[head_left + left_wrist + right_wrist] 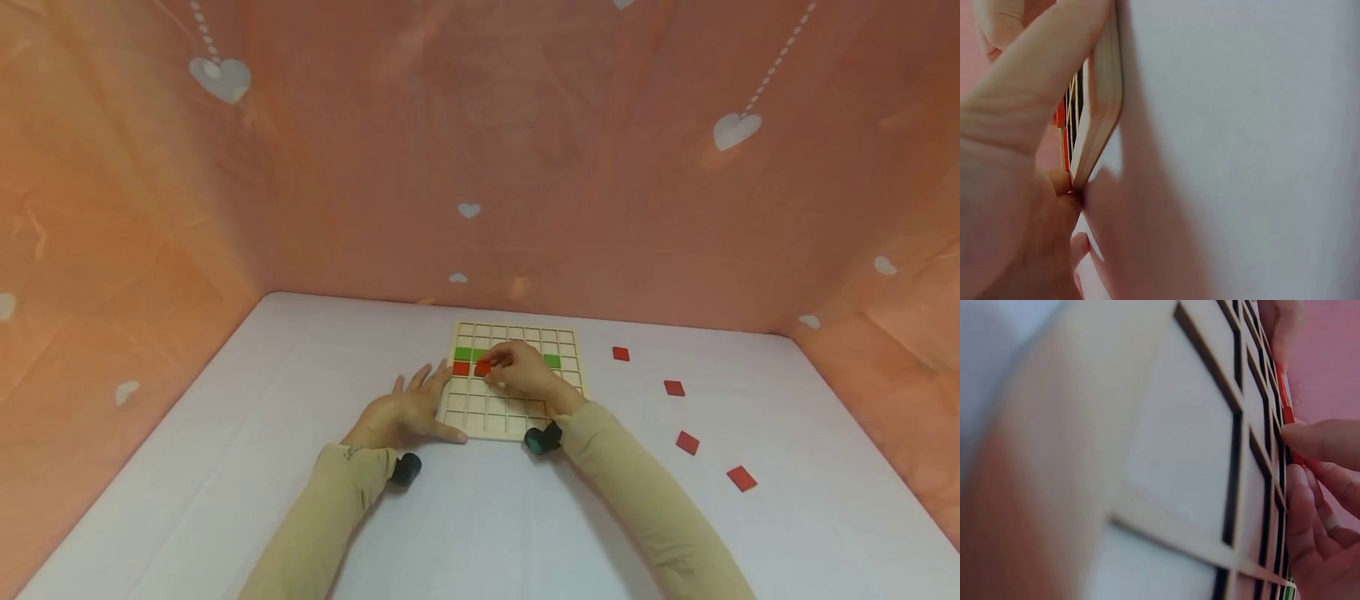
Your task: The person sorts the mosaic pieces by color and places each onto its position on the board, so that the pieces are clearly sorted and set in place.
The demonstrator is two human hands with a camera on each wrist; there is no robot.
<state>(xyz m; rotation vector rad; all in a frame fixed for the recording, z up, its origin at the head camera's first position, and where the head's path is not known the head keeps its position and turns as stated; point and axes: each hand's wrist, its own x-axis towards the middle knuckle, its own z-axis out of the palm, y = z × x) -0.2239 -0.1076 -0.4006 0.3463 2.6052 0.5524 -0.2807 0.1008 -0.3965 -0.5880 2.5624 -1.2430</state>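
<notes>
A wooden grid board [487,423] lies on the white table. My right hand [527,372] reaches over it and pinches a red square tile [482,367] between thumb and fingertips, at the row below the green tiles. In the right wrist view, the thumb and fingers [1329,447] hold the red tile [1297,457] right at the grid's surface. At the board's left edge rests my left hand [408,410], fingers spread, thumb along the near corner. Another red tile [461,368] sits in the leftmost cell of that row. Green tiles [462,354] fill cells above, partly hidden behind the right hand.
Several loose red tiles lie right of the board, from a far one [621,354] to a near one [742,478]. An orange-pink cloth [525,167] with white hearts walls the table [285,367] at the back and sides. Each wrist wears a small black camera [406,470].
</notes>
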